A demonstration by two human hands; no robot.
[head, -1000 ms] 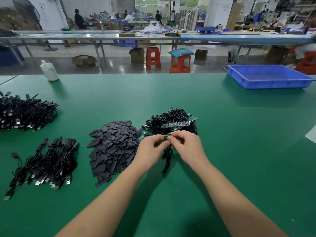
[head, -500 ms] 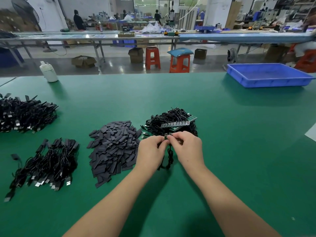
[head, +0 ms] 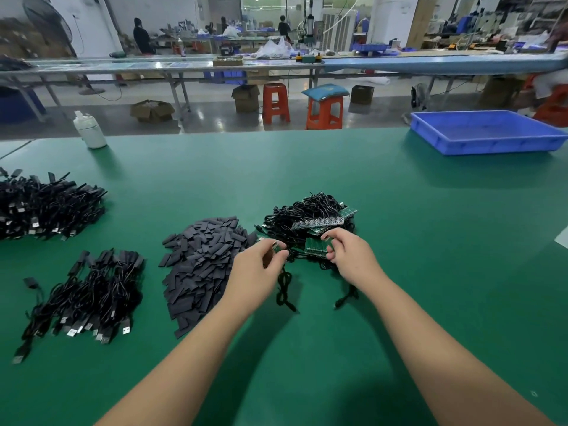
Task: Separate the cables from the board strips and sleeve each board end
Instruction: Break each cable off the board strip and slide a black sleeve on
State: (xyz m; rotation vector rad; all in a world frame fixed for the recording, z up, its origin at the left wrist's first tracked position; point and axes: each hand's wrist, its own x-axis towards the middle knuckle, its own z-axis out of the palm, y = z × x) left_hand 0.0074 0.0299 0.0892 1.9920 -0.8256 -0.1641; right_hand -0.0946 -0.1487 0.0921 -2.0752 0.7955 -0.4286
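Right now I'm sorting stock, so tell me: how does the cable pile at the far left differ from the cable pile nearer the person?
The far-left cable pile is larger and runs off the frame's left edge; the nearer cable pile is smaller and fully in view. The nearer pile's silver plugs line up along its near edge; the far pile's plugs point various ways. Both are black cables lying untouched on the green table.

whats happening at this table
A person is breaking cabled boards off a green strip. The left hand pinches one small board with its cable hanging; the right hand holds the strip over the tangled pile. Black sleeves lie heaped to the left, not yet picked up.
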